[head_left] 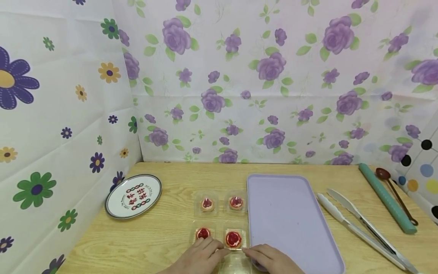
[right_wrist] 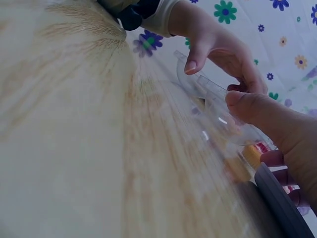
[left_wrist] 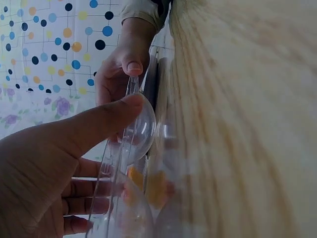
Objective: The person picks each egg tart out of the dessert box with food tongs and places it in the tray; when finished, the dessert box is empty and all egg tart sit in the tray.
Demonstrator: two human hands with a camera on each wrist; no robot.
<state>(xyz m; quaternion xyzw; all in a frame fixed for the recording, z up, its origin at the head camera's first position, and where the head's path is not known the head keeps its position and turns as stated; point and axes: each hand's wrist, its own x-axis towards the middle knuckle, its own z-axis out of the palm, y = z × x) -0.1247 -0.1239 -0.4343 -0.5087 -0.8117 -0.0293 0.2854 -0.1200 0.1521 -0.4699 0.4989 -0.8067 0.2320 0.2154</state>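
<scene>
Near the front edge of the table, an unfolded clear plastic clamshell box holds a small red-topped tart (head_left: pixel 233 239). My left hand (head_left: pixel 202 255) pinches the box's left side near the hinge, its thumb on the rim. From the right, my right hand (head_left: pixel 270 258) holds the same rim with thumb and curled fingers. The clear domed lid (head_left: pixel 236 265) lies toward me between the hands; it also shows as a clear dome (left_wrist: pixel 142 126) in the left wrist view. Another boxed tart (head_left: pixel 203 233) is partly hidden by my left hand.
Two more boxed tarts, a left one (head_left: pixel 207 204) and a right one (head_left: pixel 236 202), sit farther back. A lilac tray (head_left: pixel 287 220) lies close on the right, then metal tongs (head_left: pixel 366 228), a green rolling pin (head_left: pixel 386 198) and a brown ladle (head_left: pixel 397 194). At left stands a plate (head_left: pixel 118 205).
</scene>
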